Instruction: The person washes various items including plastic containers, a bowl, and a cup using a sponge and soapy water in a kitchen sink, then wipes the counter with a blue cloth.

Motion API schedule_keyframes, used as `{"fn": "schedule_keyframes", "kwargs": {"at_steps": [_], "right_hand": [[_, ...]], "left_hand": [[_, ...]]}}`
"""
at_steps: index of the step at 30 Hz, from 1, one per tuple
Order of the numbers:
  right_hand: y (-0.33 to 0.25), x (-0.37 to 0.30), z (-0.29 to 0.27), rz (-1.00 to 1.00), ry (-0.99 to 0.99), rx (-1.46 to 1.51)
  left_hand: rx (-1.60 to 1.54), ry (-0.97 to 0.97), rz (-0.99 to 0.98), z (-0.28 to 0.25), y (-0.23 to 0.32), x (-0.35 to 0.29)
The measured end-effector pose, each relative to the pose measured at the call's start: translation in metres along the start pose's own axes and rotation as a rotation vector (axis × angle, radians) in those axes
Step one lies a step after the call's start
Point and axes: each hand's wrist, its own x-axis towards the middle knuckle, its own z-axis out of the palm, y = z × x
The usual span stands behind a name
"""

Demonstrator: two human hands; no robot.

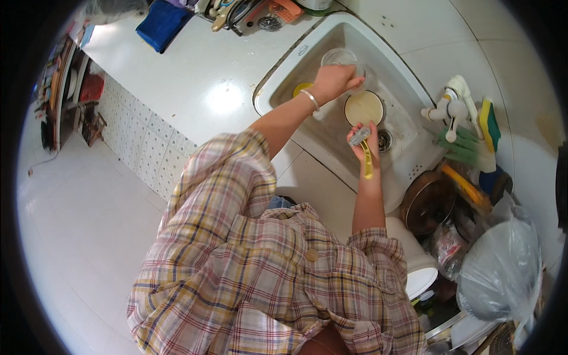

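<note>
My left hand [336,81] reaches over the white sink [273,89] with its fingers curled; what they hold, if anything, is hidden beneath the hand. Just beyond it lies a clear round bowl [338,56]. A yellow round item [302,90] shows partly behind my left wrist. My right hand [368,142] is closed around a scrubbing brush [362,142] that has a yellow-green handle and a silvery, mesh-like head. The handle points back along my wrist. By my right fingertips, a cream-coloured round dish with a dark rim [363,109] sits in the basin near the drain [384,141].
Right of the sink are a tap [452,109], a yellow-green sponge [490,124], green gloves [461,145], a brown pan lid [429,202] and a plastic-wrapped pot [500,266]. A blue cloth [163,25] and several utensils line the back of the white counter [201,77].
</note>
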Motion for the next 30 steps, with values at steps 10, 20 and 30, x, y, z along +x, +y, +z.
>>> {"fn": "schedule_keyframes", "kwargs": {"at_steps": [10,20,30], "right_hand": [[0.027,-0.051,0.067,-0.154,0.055,-0.026],[0.036,-0.051,0.074,-0.228,0.102,-0.227],[0.044,-0.052,0.080,-0.288,0.276,-0.965]], "left_hand": [[0.176,-0.011,0.377,0.026,-0.059,-0.002],[0.242,-0.358,-0.692,0.084,-0.080,-0.089],[0.191,-0.640,-0.519,0.078,-0.098,-0.091]]}}
